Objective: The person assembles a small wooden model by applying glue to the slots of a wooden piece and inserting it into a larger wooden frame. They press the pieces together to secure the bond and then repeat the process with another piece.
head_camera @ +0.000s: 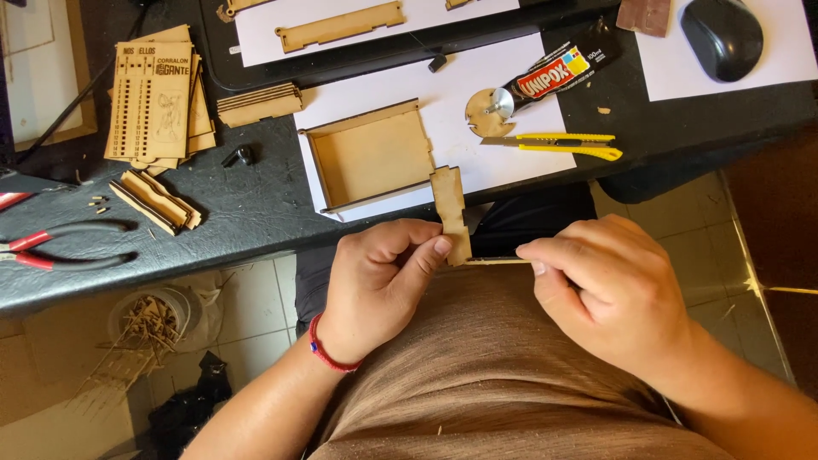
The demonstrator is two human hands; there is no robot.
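Holding a notched wooden strip upright between thumb and curled fingers of left hand, thumb tip pressed on its lower face; red cord bracelet at that wrist. Right hand closed in a pinch on a second thin wooden piece, seen edge-on, lying level and meeting the strip's lower end at a right angle. Both pieces between the two hands, held above the lap, just in front of the desk edge.

Beyond, on black desk: open shallow wooden box on a white paper sheet, directly behind the strip's top, apparently just touching or overlapping in view. Right of box: yellow utility knife, round metal disc, black glue tube. Far right: black computer mouse. Left of box: small black plug, stacks of laser-cut wooden parts, a bundle of narrow slats, red-handled pliers. Far edge: long notched wooden bar on another white sheet. Below desk, left: round tub of wood offcuts on tiled floor.
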